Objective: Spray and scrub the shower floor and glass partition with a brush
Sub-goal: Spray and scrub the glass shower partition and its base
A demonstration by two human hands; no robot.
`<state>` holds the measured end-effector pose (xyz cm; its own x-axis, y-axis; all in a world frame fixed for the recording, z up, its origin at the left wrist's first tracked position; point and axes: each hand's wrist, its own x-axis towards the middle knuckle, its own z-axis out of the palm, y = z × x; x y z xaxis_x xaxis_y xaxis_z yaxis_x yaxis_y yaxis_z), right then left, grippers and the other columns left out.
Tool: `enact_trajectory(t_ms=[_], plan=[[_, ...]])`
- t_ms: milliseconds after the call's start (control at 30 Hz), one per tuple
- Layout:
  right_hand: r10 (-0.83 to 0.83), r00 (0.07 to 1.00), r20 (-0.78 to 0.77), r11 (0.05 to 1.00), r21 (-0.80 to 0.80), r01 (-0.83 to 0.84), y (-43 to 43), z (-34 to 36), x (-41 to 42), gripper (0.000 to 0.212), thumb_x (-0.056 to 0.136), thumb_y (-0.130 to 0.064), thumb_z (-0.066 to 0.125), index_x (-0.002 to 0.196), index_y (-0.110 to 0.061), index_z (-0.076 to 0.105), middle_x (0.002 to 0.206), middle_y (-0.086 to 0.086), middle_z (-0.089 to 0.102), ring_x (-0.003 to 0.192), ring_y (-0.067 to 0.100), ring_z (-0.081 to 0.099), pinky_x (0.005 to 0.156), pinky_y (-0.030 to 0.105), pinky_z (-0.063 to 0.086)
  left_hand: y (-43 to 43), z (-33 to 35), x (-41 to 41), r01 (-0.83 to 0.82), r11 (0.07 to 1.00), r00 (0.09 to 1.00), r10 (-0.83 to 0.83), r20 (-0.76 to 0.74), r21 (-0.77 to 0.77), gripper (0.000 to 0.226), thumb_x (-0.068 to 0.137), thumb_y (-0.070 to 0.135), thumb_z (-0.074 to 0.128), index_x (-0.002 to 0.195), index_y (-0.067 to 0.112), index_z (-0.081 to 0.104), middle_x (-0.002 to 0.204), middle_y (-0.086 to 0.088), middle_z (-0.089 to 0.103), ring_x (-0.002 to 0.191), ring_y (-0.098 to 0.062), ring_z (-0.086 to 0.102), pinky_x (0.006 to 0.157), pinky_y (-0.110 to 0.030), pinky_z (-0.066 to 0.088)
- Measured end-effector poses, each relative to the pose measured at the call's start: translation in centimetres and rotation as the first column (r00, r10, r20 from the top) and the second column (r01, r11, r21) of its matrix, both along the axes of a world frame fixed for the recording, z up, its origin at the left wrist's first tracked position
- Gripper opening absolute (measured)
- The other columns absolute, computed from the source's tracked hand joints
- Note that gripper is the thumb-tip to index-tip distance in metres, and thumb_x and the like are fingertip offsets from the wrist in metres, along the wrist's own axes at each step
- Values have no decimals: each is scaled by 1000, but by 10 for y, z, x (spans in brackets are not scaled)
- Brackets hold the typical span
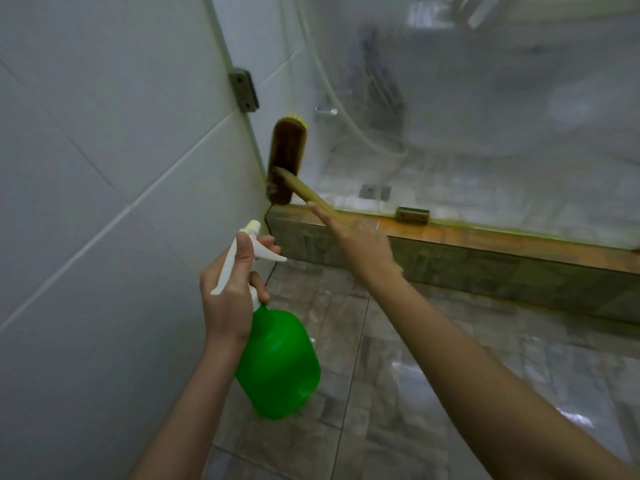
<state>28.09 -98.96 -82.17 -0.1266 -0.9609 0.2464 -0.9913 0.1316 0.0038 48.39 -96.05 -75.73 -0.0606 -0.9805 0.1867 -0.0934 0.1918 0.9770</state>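
Forward, brush head beyond right grip wrapping handle; left grip clutches bottle.

we see the brown brush upright against the fogged glass partition; green spray bottle below.

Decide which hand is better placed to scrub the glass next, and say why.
Right. The right hand grips the brush, whose head is already at the glass; the left hand is busy holding the bottle.
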Motion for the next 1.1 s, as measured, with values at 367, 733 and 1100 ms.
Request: enact_trajectory(t_ms=[367,733,1100], plan=[[-168,954,247,926,-292,239,90,-30,-59,76,95,-8,53,150,-41,13,57,7,46,35,22,37,34,23,26,13,1,-26,93,996,995,-93,-44,-8,35,96,49,44,89,33,74,90,8,78,40,-13,48,42,-22,42],[-252,833,492,824,-342,451,182,-72,-91,56,100,-35,30,150,-46,6,49,2,42,35,20,35,34,32,27,40,0,-70,242,970,969,-241,-59,8,36,96,51,43,83,47,76,90,9,77,41,-11,48,42,-23,42],[-251,791,558,810,-326,487,206,-91,-104,56,98,-38,30,148,-51,8,51,-1,42,36,13,35,35,29,29,51,-3,-103,341,940,938,-342,-56,-33,38,98,46,40,92,29,74,93,8,78,38,-9,45,41,-23,41]])
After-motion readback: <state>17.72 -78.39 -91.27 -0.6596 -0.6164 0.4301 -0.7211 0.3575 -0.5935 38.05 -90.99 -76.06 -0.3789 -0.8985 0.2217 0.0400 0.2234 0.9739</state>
